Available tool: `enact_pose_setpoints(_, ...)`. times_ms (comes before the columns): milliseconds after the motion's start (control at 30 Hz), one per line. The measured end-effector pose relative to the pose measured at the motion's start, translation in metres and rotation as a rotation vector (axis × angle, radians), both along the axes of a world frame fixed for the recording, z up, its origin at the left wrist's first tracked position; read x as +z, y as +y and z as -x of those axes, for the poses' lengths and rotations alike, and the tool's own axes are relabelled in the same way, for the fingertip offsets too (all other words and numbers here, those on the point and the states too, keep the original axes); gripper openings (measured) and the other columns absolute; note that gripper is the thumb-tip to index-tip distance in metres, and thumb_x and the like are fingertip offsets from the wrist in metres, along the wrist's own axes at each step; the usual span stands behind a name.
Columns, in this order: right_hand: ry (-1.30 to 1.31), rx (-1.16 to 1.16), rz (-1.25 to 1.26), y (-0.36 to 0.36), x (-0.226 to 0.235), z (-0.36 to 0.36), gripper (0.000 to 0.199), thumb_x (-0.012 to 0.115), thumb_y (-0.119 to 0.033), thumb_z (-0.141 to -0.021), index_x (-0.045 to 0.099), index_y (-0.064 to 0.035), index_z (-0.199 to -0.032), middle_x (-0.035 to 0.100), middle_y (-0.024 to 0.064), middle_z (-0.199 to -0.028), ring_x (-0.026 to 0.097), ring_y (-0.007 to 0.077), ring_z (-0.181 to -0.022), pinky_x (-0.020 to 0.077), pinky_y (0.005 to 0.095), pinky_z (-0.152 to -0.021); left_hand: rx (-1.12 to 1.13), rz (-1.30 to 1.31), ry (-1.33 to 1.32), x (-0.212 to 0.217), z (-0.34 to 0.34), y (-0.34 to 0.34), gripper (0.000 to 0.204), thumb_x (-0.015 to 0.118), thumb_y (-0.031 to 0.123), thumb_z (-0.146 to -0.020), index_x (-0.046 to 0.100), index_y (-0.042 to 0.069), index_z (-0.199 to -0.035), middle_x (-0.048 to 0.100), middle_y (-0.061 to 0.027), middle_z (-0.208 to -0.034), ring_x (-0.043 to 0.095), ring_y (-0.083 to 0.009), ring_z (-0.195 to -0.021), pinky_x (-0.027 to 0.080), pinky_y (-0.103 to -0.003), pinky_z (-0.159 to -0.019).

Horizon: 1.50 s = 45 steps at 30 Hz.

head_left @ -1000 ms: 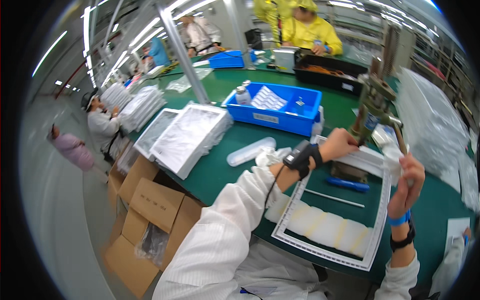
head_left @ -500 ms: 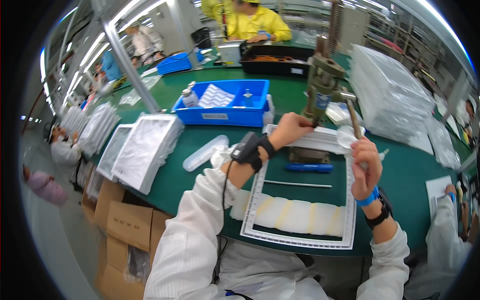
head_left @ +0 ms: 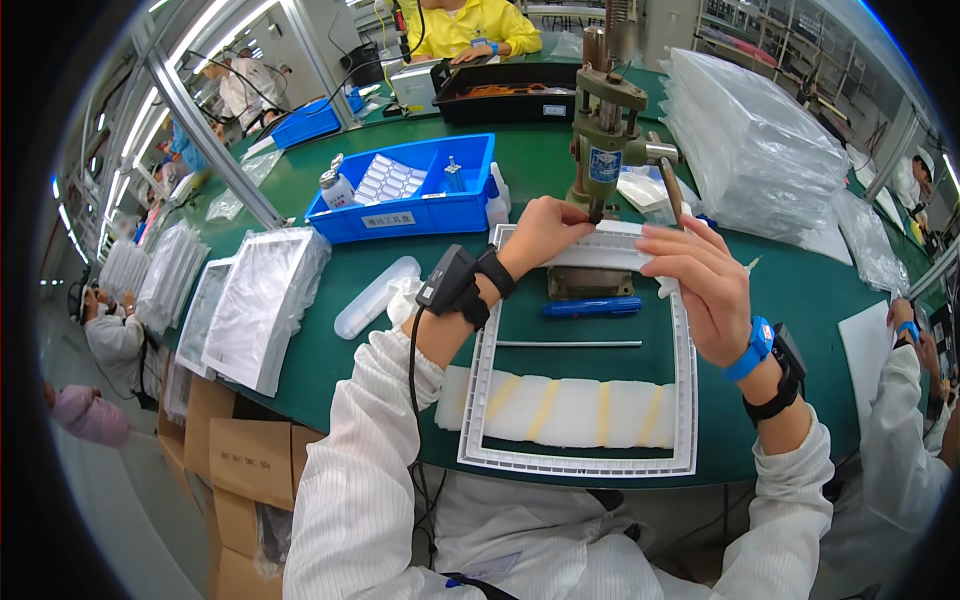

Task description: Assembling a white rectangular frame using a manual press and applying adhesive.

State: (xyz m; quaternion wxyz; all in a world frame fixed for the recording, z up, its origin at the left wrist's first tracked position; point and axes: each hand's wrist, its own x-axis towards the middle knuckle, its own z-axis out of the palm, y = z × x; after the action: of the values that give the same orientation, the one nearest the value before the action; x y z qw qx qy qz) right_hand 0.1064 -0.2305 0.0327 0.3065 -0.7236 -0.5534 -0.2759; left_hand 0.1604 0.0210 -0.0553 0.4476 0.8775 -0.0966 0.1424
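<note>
- Has one white frame (head_left: 575,463) at the tabletop's (head_left: 800,300) near edge, far rail reaching one green press (head_left: 590,182).
- Shows one padded strip (head_left: 560,412) with four yellow bands in the frame's near part, then one thin rod (head_left: 570,344) and one blue pen (head_left: 592,307) within the opening.
- Slants right hand (head_left: 705,290) inward, fingers outstretched over the frame's far right corner; cannot tell whether gripping.
- Reaches left hand (head_left: 548,235) rightward, fingertips pinched together at the far rail; cannot tell on what.
- Has one blue bin (head_left: 455,205) left of the press, one black tray (head_left: 490,112) toward the tabletop's far edge.
</note>
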Motion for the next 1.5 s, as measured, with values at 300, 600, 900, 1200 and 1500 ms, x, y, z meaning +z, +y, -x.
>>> enact_pose_setpoints(300,0.015,0.021,0.187,0.006,-0.061,-0.015,0.011,0.056,0.002,-0.067,0.06,-0.0085,-0.068,0.057,0.0065,-0.062,0.056,0.0252,-0.07,0.0448,0.0414,-0.094,-0.013,-0.017,-0.022,-0.006,-0.005,0.001,0.026,0.074,0.017,-0.077,0.072,-0.004,-0.093,0.072,-0.0189,-0.083,0.07,-0.0249,-0.073,0.054,-0.032,-0.072)
enact_pose_setpoints(600,-0.017,-0.002,0.313,0.007,-0.058,-0.012,0.007,0.059,-0.005,-0.072,0.057,-0.0087,-0.067,0.056,0.006,-0.065,0.057,0.0256,-0.078,0.0414,0.0423,-0.098,-0.001,-0.048,-0.051,-0.01,-0.004,0.001,0.028,0.074,0.019,-0.075,0.072,-0.003,-0.092,0.072,-0.0185,-0.085,0.07,-0.026,-0.076,0.054,-0.033,-0.074)
enact_pose_setpoints(900,0.029,-0.009,0.371,0.008,-0.051,-0.008,0.007,0.061,-0.004,-0.07,0.057,-0.0105,-0.069,0.057,0.0036,-0.069,0.057,0.0246,-0.081,0.0379,0.0423,-0.101,-0.002,-0.042,-0.163,-0.015,-0.004,0.002,0.024,0.074,0.019,-0.071,0.073,0.0,-0.087,0.069,-0.02,-0.078,0.068,-0.0318,-0.069,0.054,-0.035,-0.068)
enact_pose_setpoints(1200,0.04,-0.014,0.482,0.011,-0.047,-0.007,0.006,0.058,-0.003,-0.069,0.058,-0.0093,-0.067,0.059,0.0045,-0.071,0.056,0.0252,-0.083,0.0346,0.044,-0.104,0.002,0.001,-0.15,-0.014,-0.003,0.002,0.025,0.074,0.018,-0.07,0.073,0.0,-0.087,0.068,-0.0211,-0.077,0.067,-0.0333,-0.067,0.054,-0.036,-0.067)
enact_pose_setpoints(1500,0.019,-0.022,0.457,0.015,-0.05,-0.005,0.008,0.056,-0.002,-0.069,0.058,-0.0095,-0.067,0.059,0.0046,-0.071,0.055,0.0252,-0.081,0.0348,0.0449,-0.104,0.009,-0.013,-0.163,-0.015,-0.001,0.006,0.025,0.074,0.018,-0.069,0.073,0.0,-0.086,0.068,-0.021,-0.076,0.067,-0.033,-0.069,0.054,-0.036,-0.068)
